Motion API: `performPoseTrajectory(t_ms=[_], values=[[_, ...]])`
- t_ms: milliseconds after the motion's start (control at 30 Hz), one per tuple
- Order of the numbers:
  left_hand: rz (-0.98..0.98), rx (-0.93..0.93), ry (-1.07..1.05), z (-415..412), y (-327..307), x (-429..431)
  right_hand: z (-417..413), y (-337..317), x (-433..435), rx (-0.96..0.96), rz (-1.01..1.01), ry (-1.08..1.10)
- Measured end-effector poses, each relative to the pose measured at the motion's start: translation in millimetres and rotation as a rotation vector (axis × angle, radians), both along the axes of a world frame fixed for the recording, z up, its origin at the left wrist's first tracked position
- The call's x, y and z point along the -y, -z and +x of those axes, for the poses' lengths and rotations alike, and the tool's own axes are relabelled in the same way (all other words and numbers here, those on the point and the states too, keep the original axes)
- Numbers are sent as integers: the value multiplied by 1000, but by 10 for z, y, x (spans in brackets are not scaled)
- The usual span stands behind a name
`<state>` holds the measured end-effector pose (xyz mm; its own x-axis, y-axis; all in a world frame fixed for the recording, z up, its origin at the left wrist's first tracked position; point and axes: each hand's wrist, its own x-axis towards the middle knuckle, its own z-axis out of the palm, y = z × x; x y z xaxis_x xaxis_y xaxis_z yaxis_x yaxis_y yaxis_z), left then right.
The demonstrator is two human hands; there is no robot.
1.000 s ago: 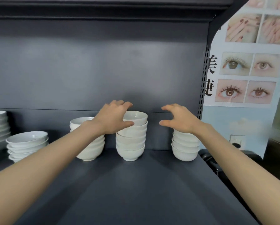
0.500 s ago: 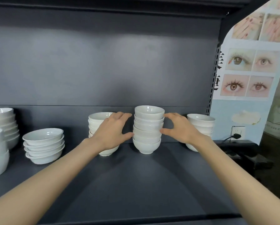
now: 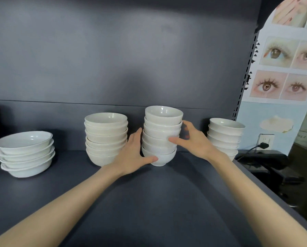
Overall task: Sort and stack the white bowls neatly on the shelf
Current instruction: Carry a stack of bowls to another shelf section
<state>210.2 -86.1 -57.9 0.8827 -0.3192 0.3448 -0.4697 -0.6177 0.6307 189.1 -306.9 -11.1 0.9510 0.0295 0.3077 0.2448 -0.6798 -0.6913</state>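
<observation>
While the dark grey shelf [image 3: 149,211] filled the lower half of the frame, the middle stack [image 3: 162,134] of small white bowls stood on it just right of centre, held from both sides. The left hand [image 3: 131,157] cupped its lower left, thumb across the bottom bowl [image 3: 166,159] and fingers reaching up the side. The right hand [image 3: 193,141] clasped its middle right, thumb on the front and fingers curled behind. Gripping low and at mid-height at once probably kept the tall, slightly uneven column from toppling while it was squared up or shifted. The left stack [image 3: 106,138], of similar bowls, stood just beside the left hand, leaving little room for fingers there. The right stack [image 3: 224,134] stood near the right hand but apart from it. Wider shallow bowls [image 3: 24,154] were piled at the lower left, well apart. An eye poster [image 3: 281,77] hung at the upper right, with a black plug [image 3: 264,144] below it.
</observation>
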Motion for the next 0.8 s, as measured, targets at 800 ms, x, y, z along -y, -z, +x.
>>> performPoseTrajectory(t_ms=[800], values=[[-587,-128,202,480,397,349,369,317,-141,-123,433,-215]])
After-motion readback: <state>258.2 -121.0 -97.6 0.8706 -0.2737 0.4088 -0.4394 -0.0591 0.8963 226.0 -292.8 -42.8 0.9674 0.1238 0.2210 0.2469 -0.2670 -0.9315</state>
